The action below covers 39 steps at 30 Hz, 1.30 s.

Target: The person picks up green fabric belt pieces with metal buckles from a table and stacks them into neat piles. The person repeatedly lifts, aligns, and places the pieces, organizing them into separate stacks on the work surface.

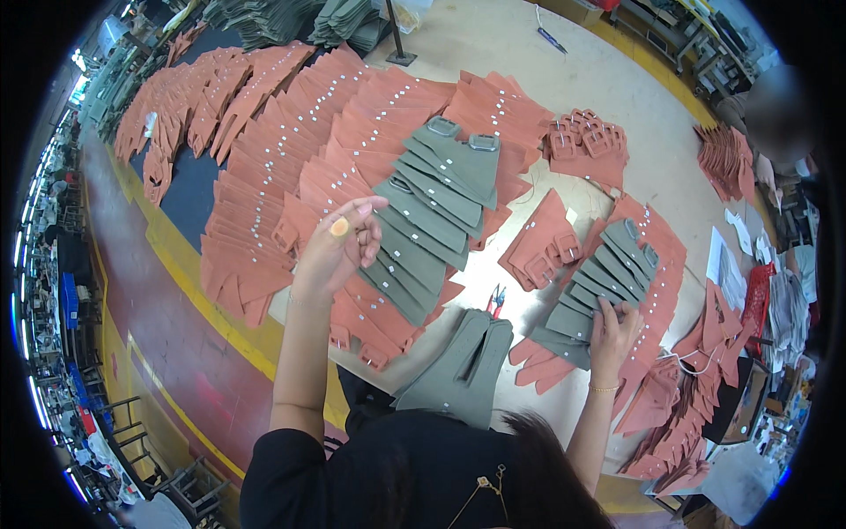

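Observation:
My left hand (pixel 344 236) is raised at the left edge of a fanned row of grey-green cut fabric pieces (pixel 432 198). Its index finger is stretched out and the others are loosely curled, with nothing visible in them. To the right, my right hand (pixel 617 328) has its fingertips closed on the edge of a piece in a smaller grey-green fan (pixel 589 298). Small white tags dot the pieces, and buckle-like rectangular parts lie at the far ends of both fans. A stack of longer grey-green panels (pixel 463 366) lies against my front.
Rows of salmon-coloured pieces (pixel 273 145) overlap across the table (pixel 480 44). Red-handled snips (pixel 498 302) lie beyond the panels. Salmon buckle-like parts (pixel 586 137) are piled farther back. A metal stand (pixel 398 40) and a pen (pixel 552 40) are at the far side. Another person is at right.

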Each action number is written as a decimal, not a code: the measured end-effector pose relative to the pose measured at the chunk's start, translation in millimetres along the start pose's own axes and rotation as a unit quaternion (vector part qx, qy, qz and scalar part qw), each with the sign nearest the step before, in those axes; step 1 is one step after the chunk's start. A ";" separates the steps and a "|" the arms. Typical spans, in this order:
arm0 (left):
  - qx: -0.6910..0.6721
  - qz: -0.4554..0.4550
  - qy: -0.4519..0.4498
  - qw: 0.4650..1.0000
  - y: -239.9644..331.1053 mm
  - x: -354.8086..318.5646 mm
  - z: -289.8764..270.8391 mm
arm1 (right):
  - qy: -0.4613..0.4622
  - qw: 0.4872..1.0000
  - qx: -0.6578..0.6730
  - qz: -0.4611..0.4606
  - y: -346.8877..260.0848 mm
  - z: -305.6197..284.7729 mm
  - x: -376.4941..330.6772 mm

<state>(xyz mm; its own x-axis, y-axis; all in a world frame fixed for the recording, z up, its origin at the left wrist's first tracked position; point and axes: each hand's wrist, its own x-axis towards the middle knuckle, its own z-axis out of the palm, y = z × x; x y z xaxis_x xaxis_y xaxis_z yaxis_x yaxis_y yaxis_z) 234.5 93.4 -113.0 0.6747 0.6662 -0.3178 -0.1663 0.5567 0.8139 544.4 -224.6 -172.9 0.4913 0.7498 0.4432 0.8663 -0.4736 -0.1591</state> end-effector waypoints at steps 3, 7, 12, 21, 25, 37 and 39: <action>0.003 -0.003 -0.005 1.000 -0.6 2.6 -0.5 | -0.006 1.000 -0.001 0.001 -1.0 1.3 0.8; 0.008 -0.018 -0.009 1.000 -0.2 9.5 2.5 | -0.019 1.000 -0.005 0.010 -2.0 0.3 0.8; 0.016 -0.051 -0.036 0.998 3.0 18.5 11.1 | -0.005 1.000 0.002 0.007 -4.8 -0.1 0.9; 0.026 -0.091 -0.036 0.995 15.3 26.5 15.5 | -0.005 0.999 0.037 0.038 -6.4 1.6 -5.2; 0.001 -0.091 -0.037 0.995 14.5 16.5 6.9 | 0.001 0.999 0.045 0.030 -5.0 4.3 -6.3; 0.008 -0.131 -0.031 0.991 0.5 -3.5 -15.0 | -0.014 0.997 0.054 0.045 -7.6 4.4 -6.2; 0.011 -0.140 -0.030 0.990 -1.8 -9.3 -17.8 | -0.011 0.997 0.065 0.045 -7.8 4.9 -6.1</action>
<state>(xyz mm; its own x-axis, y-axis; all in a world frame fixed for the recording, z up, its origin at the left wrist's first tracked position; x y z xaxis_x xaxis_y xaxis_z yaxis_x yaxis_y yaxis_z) 215.7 95.1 -120.2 0.7342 0.4560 -0.5031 0.0483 0.7040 0.7086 535.1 -223.2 -178.6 0.5690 0.7172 0.4024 0.8218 -0.4776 -0.3108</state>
